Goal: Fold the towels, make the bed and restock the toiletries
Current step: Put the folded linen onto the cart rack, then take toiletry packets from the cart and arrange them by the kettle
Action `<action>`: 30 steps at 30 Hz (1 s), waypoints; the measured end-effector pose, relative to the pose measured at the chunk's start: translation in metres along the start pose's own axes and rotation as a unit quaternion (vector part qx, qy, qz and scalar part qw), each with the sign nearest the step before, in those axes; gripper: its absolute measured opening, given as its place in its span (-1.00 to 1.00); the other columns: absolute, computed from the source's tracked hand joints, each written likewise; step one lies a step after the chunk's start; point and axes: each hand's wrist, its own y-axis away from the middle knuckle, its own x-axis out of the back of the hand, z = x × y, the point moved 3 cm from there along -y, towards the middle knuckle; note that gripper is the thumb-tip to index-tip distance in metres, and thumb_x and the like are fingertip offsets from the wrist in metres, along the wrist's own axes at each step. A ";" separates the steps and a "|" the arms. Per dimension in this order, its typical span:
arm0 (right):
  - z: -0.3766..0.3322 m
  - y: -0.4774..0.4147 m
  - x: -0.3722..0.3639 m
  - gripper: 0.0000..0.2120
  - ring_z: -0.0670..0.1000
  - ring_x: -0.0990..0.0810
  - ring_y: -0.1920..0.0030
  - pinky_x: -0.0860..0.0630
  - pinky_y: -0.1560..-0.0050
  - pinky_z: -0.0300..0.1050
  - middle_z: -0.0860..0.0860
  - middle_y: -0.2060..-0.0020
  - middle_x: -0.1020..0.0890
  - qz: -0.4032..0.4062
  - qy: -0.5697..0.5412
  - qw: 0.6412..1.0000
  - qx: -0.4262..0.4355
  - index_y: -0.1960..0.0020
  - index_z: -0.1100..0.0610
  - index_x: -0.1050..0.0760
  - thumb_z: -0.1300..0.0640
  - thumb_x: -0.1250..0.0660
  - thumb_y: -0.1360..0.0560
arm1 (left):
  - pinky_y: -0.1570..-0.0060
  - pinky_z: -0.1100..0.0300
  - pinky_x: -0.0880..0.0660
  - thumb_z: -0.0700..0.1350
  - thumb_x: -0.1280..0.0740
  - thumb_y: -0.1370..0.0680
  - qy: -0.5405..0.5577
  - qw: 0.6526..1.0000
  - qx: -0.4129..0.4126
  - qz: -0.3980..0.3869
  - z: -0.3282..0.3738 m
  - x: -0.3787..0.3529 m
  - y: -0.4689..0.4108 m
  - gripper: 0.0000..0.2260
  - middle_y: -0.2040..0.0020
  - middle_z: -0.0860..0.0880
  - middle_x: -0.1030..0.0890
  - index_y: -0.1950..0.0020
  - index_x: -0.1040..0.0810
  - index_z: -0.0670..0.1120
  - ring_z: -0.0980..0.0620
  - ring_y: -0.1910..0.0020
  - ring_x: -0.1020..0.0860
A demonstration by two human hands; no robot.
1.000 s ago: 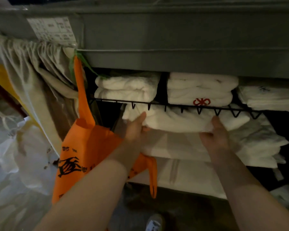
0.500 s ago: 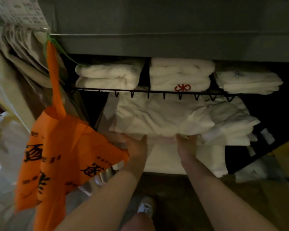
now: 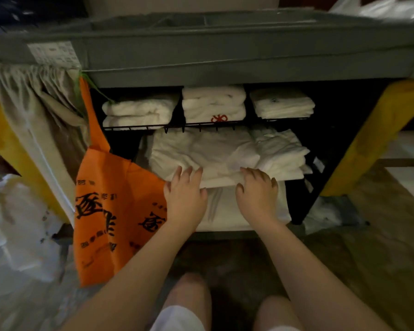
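View: head, looking down into the open side of the grey cart.
Left hand: at 6 o'clock of the lower linen stack; fingers straight, tips pressed on the stack's front edge; released, clasping nothing.
Right hand: at 3 o'clock of the left hand, apart from it; fingers bent over the same front edge, thumb low at the fold; grasping or only resting, cannot tell.
Lower linen stack: white, folded, rumpled on top; on the cart's middle level, directly under the wire shelf.
Neighbouring pile: white folded linen, touching the stack at its 3 o'clock.
Bottom sheets: flat white linen at 6 o'clock of the stack, partly hidden behind both hands.
Wire shelf: black, at 12 o'clock of the hands; carries three white piles side by side.
Left towel pile: two folded towels.
Middle towel pile: red emblem on the lower towel.
Right towel pile: thinner folded cloths, small dark mark on top.
Orange bag: hung by its handle from the cart's corner at 9 o'clock of the hands; black lettering; edge behind the left forearm.
Beige sack: gathered along the cart's end at 10 o'clock.
Yellow sack: at 3 o'clock of the shelves.
Paper label: on the cart's top edge at 11 o'clock; text illegible.
White plastic bags: at 8 o'clock, on the floor.
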 end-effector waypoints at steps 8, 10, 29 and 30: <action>0.021 -0.033 0.028 -0.61 0.19 -0.52 -0.17 -0.37 -0.22 0.10 0.13 -0.17 -0.59 -0.016 -0.038 0.998 -0.040 -0.33 0.13 -0.46 0.17 -0.30 -0.50 | -0.37 -0.03 -0.17 -0.04 -0.15 -0.61 0.009 0.998 -0.029 -0.059 0.032 0.017 -0.047 -0.57 -0.45 -0.03 -0.34 -0.49 -0.24 0.03 -0.04 -0.45 -0.23; 0.013 -0.052 0.062 -0.61 0.14 -0.51 -0.19 -0.43 -0.19 0.03 0.10 -0.22 -0.56 -0.038 -0.098 0.992 -0.072 -0.37 0.12 -0.41 0.16 -0.24 -0.55 | -0.27 0.02 -0.29 -0.05 -0.14 -0.62 0.039 0.995 -0.029 -0.087 0.040 0.043 -0.064 -0.59 -0.38 -0.07 -0.42 -0.48 -0.27 0.01 -0.06 -0.33 -0.37; 0.096 -0.056 0.363 -0.79 -0.14 -0.56 0.01 -0.54 0.03 -0.19 -0.15 0.05 -0.58 0.173 -0.279 0.900 -0.285 -0.16 -0.11 -0.45 0.12 -0.25 -0.57 | 0.31 0.51 -0.38 -0.08 -0.24 -0.60 0.374 0.884 -0.201 -0.198 0.273 0.173 -0.133 -0.80 0.12 0.20 -0.56 -0.21 -0.47 0.12 0.27 0.17 -0.53; 0.116 -0.046 0.373 -0.79 -0.11 -0.57 0.00 -0.56 0.00 -0.14 -0.13 0.03 -0.59 0.191 -0.276 0.891 -0.304 -0.17 -0.10 -0.46 0.11 -0.26 -0.57 | 0.29 0.49 -0.40 -0.07 -0.24 -0.60 0.384 0.871 -0.219 -0.216 0.299 0.168 -0.129 -0.81 0.10 0.19 -0.57 -0.19 -0.47 0.14 0.27 0.14 -0.54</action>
